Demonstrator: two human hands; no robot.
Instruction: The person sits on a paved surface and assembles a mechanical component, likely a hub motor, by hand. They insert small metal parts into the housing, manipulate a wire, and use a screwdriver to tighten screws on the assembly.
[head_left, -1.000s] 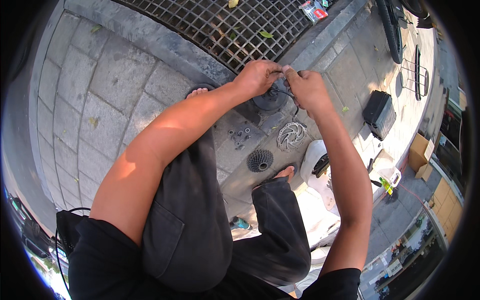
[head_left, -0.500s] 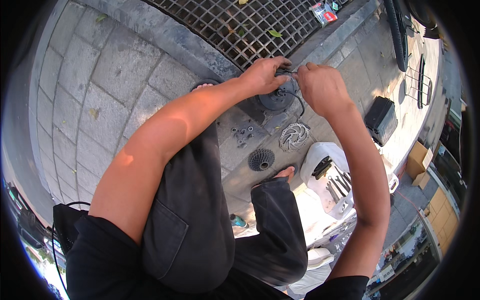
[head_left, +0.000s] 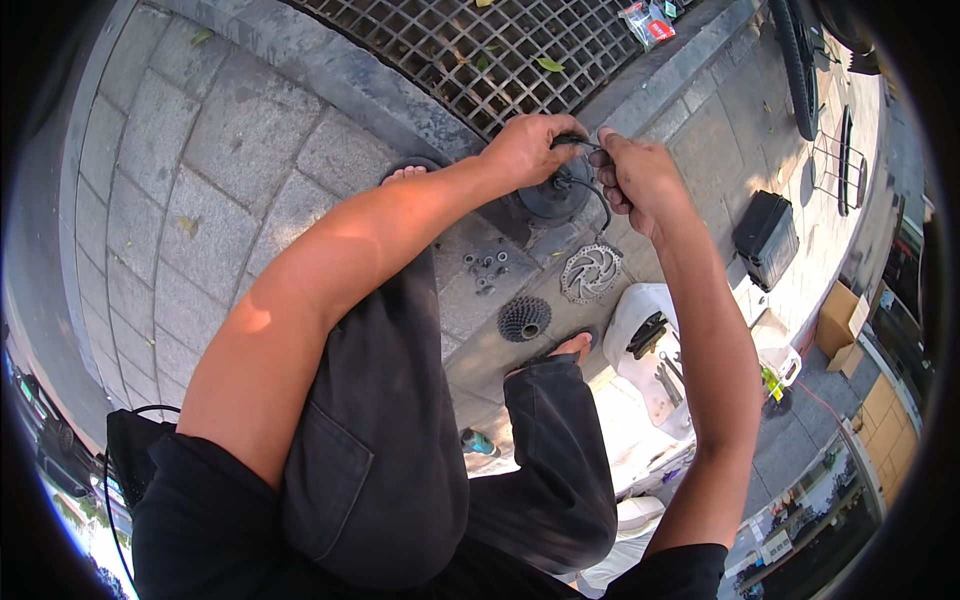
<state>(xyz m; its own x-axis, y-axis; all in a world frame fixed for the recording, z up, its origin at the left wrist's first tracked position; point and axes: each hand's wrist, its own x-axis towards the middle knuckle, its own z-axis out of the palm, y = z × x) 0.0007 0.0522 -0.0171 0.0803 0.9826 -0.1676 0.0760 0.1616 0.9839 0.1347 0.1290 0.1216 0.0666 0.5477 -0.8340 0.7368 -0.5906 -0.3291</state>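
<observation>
Near the grating, both my hands are raised over a round dark hub motor (head_left: 552,206) standing on the stone edge. My left hand (head_left: 522,152) is closed around a black cable (head_left: 570,139). The thumb and fingers of my right hand (head_left: 643,180) pinch a thin piece at that cable's end; its exact shape is too small to tell. Another stretch of black lead (head_left: 604,208) curves out of the motor's centre. Closer to me lie a slotted brake disc (head_left: 590,274), a dark sprocket cassette (head_left: 524,319) and several small nuts and washers (head_left: 487,262).
A metal grating (head_left: 470,75) borders the far side. To the right are a white cut-open container (head_left: 640,310) with wrenches, a black case (head_left: 765,240), a cardboard box (head_left: 840,315) and a tyre (head_left: 795,80). A teal bottle (head_left: 478,442) lies between my legs.
My right hand has turned, showing more of its curled fingers, and its forearm has shifted left. The left hand still holds the cable, which shows more now.
</observation>
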